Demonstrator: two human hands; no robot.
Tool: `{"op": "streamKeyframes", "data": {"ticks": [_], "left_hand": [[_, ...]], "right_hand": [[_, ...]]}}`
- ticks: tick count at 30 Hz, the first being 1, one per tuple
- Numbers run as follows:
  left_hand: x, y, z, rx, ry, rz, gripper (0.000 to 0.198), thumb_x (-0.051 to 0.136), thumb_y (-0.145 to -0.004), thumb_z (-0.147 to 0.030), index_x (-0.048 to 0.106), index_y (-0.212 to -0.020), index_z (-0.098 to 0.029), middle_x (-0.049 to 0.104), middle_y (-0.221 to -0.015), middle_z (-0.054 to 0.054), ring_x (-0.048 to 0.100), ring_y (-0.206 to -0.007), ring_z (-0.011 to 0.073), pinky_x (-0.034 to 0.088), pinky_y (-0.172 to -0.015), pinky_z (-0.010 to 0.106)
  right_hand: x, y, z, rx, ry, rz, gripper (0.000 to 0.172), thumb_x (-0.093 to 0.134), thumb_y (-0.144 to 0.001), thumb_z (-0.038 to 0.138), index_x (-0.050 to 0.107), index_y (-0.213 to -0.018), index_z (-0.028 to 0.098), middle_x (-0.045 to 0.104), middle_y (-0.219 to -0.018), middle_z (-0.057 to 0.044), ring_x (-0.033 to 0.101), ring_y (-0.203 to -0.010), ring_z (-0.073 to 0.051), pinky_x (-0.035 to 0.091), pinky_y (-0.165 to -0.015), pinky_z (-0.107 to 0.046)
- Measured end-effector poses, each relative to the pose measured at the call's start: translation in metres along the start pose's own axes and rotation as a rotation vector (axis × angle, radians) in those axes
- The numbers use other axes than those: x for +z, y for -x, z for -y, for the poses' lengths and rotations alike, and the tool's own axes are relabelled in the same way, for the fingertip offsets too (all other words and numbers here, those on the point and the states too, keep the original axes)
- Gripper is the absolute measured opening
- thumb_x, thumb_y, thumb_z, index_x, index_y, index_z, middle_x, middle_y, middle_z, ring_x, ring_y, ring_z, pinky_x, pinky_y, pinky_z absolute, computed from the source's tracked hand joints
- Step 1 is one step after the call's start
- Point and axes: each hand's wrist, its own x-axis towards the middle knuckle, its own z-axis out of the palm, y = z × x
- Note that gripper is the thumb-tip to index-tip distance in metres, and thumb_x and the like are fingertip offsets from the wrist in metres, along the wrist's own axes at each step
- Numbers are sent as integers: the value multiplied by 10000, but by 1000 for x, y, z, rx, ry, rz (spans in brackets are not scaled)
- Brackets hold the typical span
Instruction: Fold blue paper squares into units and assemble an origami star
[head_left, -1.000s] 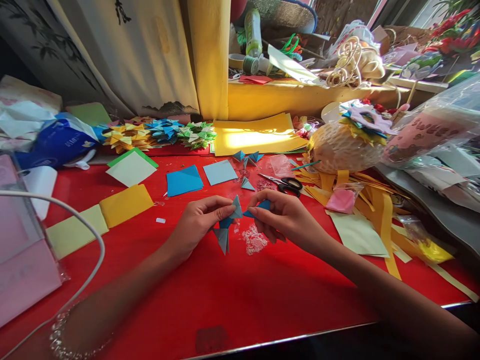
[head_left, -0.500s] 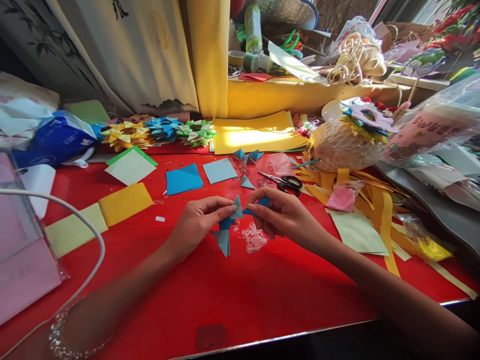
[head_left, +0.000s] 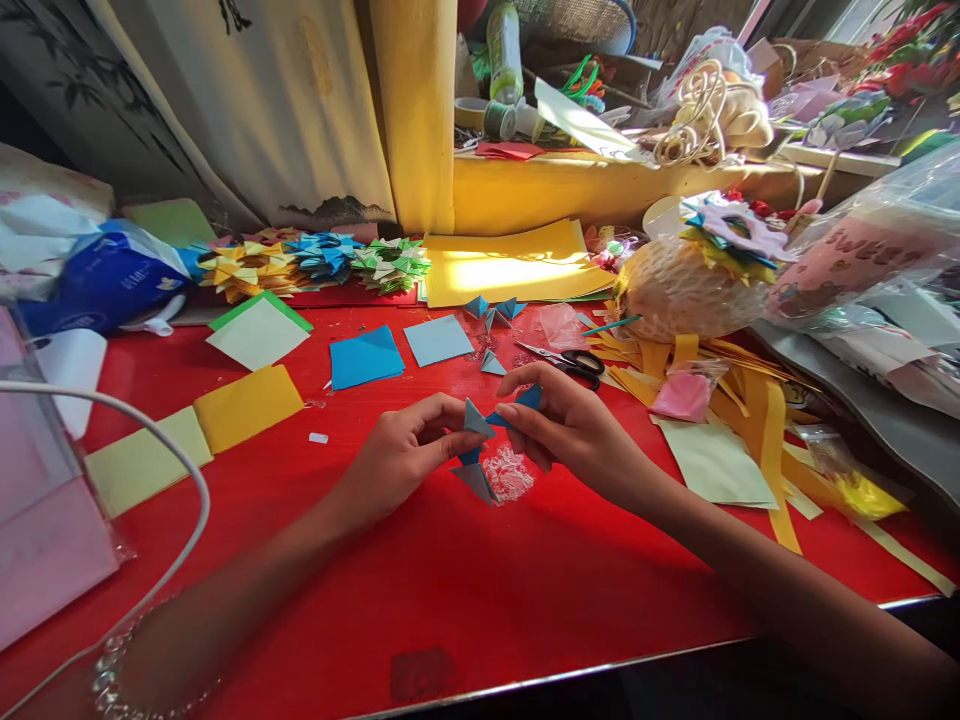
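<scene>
My left hand (head_left: 414,447) pinches a chain of joined folded paper pieces (head_left: 478,484) in light and darker blue; its lower points hang below my fingers. My right hand (head_left: 568,420) is closed on a darker blue folded paper piece (head_left: 528,397), whose narrow end meets the light blue tip at my left fingers. Whether the two are joined I cannot tell. Just beyond my hands lie a single blue folded triangle (head_left: 492,362) and a small group of blue folded pieces (head_left: 495,312). A heap of white shreds (head_left: 510,474) lies beneath my hands.
Black-handled scissors (head_left: 582,367) lie beyond my right hand. Blue paper squares (head_left: 367,358) and a pale blue sheet (head_left: 439,341) lie at the back. Yellow strips (head_left: 772,450) cover the right side. A white cable (head_left: 204,500) arches over the left. Folded paper stars (head_left: 322,257) line the back.
The paper chain in my left hand has turned, and its lower point has swung right. Its light blue tip now meets the darker blue piece in my right hand.
</scene>
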Motion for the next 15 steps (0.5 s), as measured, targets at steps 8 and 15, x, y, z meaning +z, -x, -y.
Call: {"op": "streamKeyframes", "data": {"ticks": [8, 15], "left_hand": [[0, 4, -1, 161, -149, -106, 91, 569, -797, -284, 591, -836, -205, 672, -849, 3, 591, -590, 90, 460, -516, 188], [-2, 7, -1, 301, -146, -189, 50, 562, -801, -186, 575, -832, -223, 663, -982, 0, 617, -823, 127, 492, -648, 218]], "right_hand": [[-9, 3, 9, -433, 507, -54, 89, 460, -864, 161, 435, -948, 178, 570, -786, -11, 526, -600, -67, 435, -538, -177], [-13, 5, 6, -714, 718, 15, 115, 438, -879, 146, 462, -989, 171, 619, -842, -50, 608, -736, -114, 476, -619, -198]]}}
